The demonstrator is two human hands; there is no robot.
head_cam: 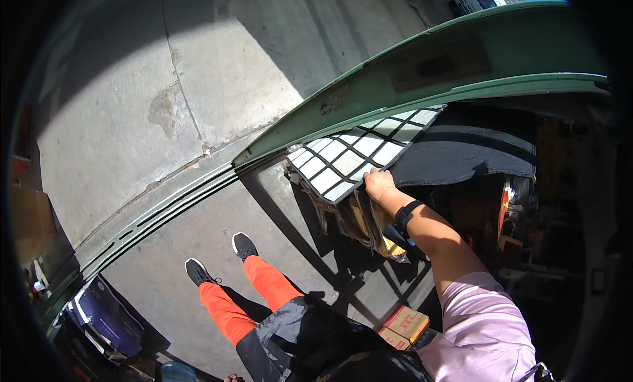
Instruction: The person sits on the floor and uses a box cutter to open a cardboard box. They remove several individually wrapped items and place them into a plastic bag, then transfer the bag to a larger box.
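Note:
My right hand (379, 184), with a black band on the wrist, grips the near edge of a white mat with a black grid pattern (341, 162). The mat lies on top of a stack of hanging or folded items, some in clear plastic. A dark grey mat with a curved, stitched edge (445, 159) lies right beside it. Only a few fingertips of my left hand (234, 377) show at the bottom edge of the view; what they do cannot be told.
A green metal door frame (346, 102) curves beyond the mats, and its floor track (163, 218) runs left. A purple package (111, 317) stands at lower left, near a blue bucket or bottle (178, 372). Cardboard boxes (406, 324) lie near my right side. Shaded shelves are at right.

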